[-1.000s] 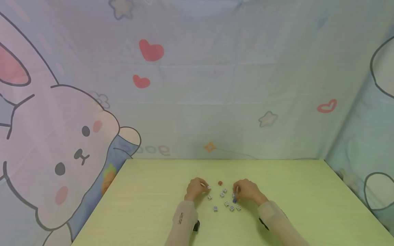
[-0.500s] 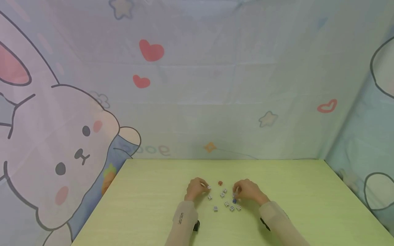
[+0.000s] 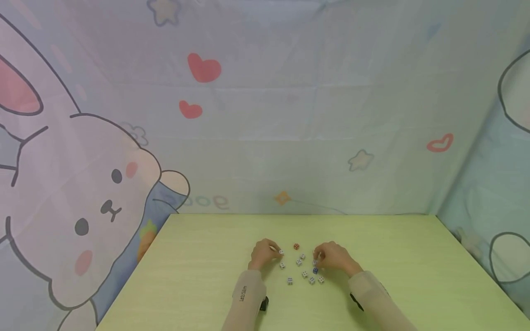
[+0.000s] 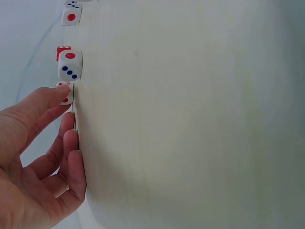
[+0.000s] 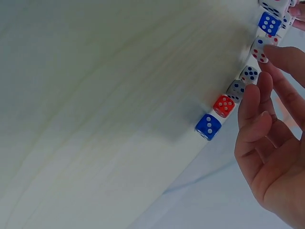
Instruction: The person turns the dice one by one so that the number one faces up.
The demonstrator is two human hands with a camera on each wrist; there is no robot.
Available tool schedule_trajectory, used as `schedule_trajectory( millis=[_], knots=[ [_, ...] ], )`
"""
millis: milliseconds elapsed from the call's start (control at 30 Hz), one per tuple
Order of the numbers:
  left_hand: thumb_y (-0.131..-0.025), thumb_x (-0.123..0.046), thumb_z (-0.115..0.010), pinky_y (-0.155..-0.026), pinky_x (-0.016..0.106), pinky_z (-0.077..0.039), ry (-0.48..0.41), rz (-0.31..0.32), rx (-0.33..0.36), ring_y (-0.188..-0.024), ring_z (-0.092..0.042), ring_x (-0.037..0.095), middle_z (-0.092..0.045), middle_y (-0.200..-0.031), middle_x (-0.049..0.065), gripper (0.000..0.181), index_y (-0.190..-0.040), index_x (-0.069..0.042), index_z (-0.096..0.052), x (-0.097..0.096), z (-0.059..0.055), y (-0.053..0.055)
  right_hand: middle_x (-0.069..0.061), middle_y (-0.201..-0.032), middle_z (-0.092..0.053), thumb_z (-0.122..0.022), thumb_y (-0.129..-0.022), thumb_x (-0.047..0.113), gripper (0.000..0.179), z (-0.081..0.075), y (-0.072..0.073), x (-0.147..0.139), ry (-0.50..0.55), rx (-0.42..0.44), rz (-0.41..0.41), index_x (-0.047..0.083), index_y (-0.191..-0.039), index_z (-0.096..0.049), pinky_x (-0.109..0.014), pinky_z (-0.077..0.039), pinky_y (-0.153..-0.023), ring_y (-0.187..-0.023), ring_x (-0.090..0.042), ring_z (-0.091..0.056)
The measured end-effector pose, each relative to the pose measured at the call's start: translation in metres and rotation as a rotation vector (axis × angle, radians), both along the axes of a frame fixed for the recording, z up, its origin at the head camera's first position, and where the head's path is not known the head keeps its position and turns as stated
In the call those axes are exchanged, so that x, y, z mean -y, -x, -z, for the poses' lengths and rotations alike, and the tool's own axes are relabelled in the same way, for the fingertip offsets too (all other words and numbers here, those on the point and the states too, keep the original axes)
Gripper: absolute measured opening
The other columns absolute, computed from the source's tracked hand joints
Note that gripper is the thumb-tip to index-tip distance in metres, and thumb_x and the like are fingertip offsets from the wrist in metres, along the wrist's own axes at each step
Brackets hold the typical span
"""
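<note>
Carefully, the fingers (image 4: pixel 45 98) of a left hand (image 3: pixel 262 254) are pinching a white die (image 3: pixel 281 252), parted only by its width, while a right hand (image 3: pixel 334 255) is likewise pinching a second die (image 5: pixel 259 48); around them, loose dice (image 3: pixel 304 274) are lying scattered across the table (image 3: pixel 207 262). With two gripped, others unheld, the work is seemingly only beginning.

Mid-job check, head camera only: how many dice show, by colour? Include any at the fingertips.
White dice: 9, including one at the left hand and one at the right hand
Blue die: 1
Red die: 1
Total: 11 showing; a second blue die, seen from the right wrist, doesn't show there.
</note>
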State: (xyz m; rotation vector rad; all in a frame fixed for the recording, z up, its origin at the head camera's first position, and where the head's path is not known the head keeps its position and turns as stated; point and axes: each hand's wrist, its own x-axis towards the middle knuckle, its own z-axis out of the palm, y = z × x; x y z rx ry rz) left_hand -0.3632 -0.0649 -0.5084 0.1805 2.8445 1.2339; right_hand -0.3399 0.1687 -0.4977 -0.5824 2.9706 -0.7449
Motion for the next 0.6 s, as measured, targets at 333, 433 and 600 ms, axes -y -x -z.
schedule_trajectory(
  millis=[333,433,600],
  knots=[
    [-0.07,-0.016,-0.074,-0.06,0.032,-0.045,0.008,0.001,-0.01,-0.068,-0.06,0.017,-0.068,-0.076,0.005,0.011,-0.078,-0.009,-0.07,-0.0007,0.0007,-0.0004,0.006,-0.064,-0.054,-0.071,-0.07,0.013,0.012,0.0045,0.005,-0.0002,-0.028,-0.091,0.001,0.019,-0.076,-0.062,-0.025,-0.035,-0.048,-0.055,-0.009,-0.044],
    [-0.07,-0.015,-0.073,-0.06,0.033,-0.045,0.0,0.003,-0.01,-0.068,-0.06,0.017,-0.068,-0.077,0.006,0.011,-0.079,-0.008,-0.07,-0.0009,-0.0004,-0.0012,0.006,-0.065,-0.055,-0.071,-0.07,0.013,0.013,0.0057,0.005,-0.0002,-0.016,-0.092,-0.006,0.02,-0.076,-0.061,-0.025,-0.036,-0.048,-0.056,-0.009,-0.045],
    [-0.071,-0.014,-0.073,-0.062,0.033,-0.045,-0.003,0.003,-0.005,-0.069,-0.06,0.016,-0.068,-0.078,0.005,0.012,-0.08,-0.008,-0.07,-0.0008,-0.0007,-0.0013,0.006,-0.065,-0.056,-0.071,-0.07,0.013,0.014,0.007,0.0034,-0.0002,0.003,-0.099,-0.023,0.019,-0.077,-0.061,-0.024,-0.037,-0.048,-0.056,-0.007,-0.047]
  ],
)
